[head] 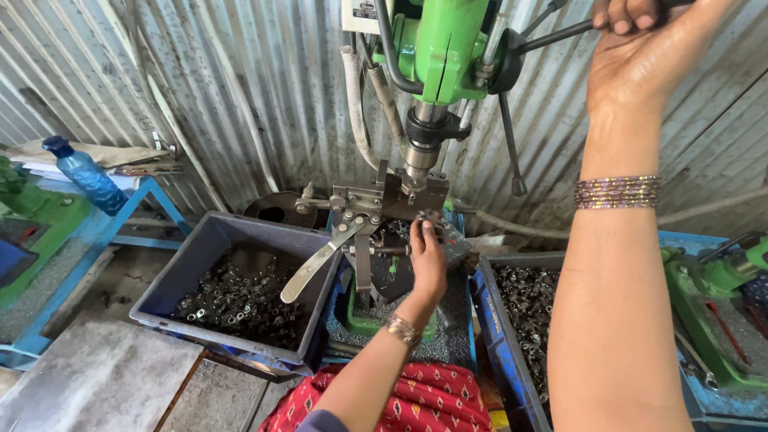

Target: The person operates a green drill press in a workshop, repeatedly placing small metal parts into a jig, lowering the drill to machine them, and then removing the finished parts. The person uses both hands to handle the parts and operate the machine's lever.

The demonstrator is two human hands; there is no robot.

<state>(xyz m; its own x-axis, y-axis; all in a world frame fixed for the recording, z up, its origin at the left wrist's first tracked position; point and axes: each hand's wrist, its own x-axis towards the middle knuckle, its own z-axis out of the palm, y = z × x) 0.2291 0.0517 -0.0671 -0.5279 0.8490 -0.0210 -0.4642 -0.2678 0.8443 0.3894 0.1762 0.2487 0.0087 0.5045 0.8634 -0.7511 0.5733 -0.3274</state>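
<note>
Corrugated metal walls back a green drill press (pixel 436 48): right hand (pixel 640 48) grips its feed lever (pixel 552 36) at one o'clock, left hand (pixel 426 260) pinches a small part (pixel 424 218) directly under the vertical spindle (pixel 420 152).

wall: grey corrugated metal sheet (pixel 240 88) | left: blue metal bench (pixel 104 232) | floor: bare concrete slab (pixel 96 384)

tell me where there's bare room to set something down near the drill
Free: the grey slab at lower left, in front of the grey plastic crate. Crowded: both nut-filled crates and the metal clamp fixture, where the left hand works.
</note>
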